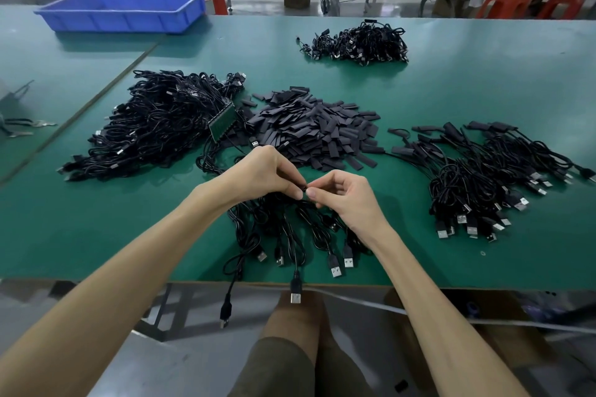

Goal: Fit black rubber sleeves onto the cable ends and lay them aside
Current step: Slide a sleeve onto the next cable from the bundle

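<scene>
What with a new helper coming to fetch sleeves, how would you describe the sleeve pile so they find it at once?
On the green table, look at its middle. The sleeve pile lies between a tangled cable heap on the left and a spread cable bundle on the right; it alone is short flat black strips, no wires or plugs.

Cable [304,187] between left hand [265,172], right hand [345,195]

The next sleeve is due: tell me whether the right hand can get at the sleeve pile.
Probably yes. The sleeve pile lies just beyond the right hand, with only bare mat between them. First it must let go of the cable end it pinches with the left hand.
</scene>
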`<state>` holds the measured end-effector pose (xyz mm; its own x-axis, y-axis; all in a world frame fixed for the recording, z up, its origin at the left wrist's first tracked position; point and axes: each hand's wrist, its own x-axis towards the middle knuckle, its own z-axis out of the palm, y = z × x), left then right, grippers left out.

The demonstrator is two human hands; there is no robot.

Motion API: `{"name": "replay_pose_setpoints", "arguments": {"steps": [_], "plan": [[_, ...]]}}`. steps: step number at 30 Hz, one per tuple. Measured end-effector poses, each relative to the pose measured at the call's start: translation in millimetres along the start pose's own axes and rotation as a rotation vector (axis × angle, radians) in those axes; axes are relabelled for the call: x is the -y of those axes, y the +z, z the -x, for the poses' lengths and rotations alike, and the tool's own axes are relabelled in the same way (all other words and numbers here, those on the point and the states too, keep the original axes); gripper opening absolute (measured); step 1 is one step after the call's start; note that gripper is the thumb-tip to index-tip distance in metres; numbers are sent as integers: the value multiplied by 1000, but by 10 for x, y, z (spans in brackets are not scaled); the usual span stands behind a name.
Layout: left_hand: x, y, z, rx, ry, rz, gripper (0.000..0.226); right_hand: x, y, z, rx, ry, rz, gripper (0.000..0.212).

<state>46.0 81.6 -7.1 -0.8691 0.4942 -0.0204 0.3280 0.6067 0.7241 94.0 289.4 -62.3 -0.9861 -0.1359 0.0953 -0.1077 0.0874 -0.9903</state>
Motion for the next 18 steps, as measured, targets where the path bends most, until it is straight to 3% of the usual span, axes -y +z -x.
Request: {"name": "replay_pose_setpoints", "arguments": {"steps": [18], "plan": [[21, 64, -27, -42, 60, -63, 14, -52, -13, -26, -41, -20, -8, 8]]}}
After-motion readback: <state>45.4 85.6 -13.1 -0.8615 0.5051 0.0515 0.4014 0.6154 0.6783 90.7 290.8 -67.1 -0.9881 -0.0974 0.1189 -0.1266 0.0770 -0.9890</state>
